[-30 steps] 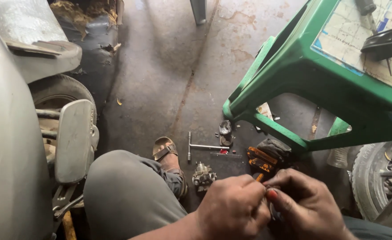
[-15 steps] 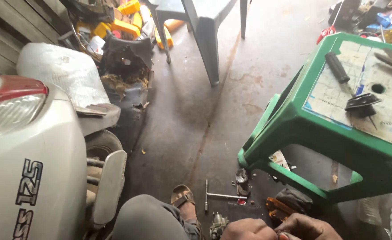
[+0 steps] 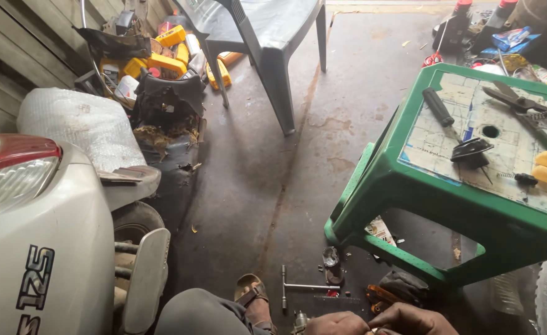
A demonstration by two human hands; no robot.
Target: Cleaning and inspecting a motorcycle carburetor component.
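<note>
Both my hands are jammed together at the very bottom edge of the view, just below the green stool (image 3: 410, 205). My left hand (image 3: 335, 324) and right hand (image 3: 413, 319) are curled in around something tiny between the fingertips, but it's cut off by the frame, so I honestly can't tell what it looks like or which way it points. Can't tell how tight the grip is either.

On the floor (image 3: 267, 186), just in front of the stool's near leg, there's a T-handle wrench (image 3: 298, 286), with its long bar pointing toward me and the cross stem running toward the stool. Right beside it sits an orange-handled tool (image 3: 379, 296).

Up on the stool's top: a black-handled screwdriver (image 3: 439, 107) lying diagonally, and a black cap (image 3: 470, 151). The white scooter (image 3: 44, 248) sits well off to the stool's left.
</note>
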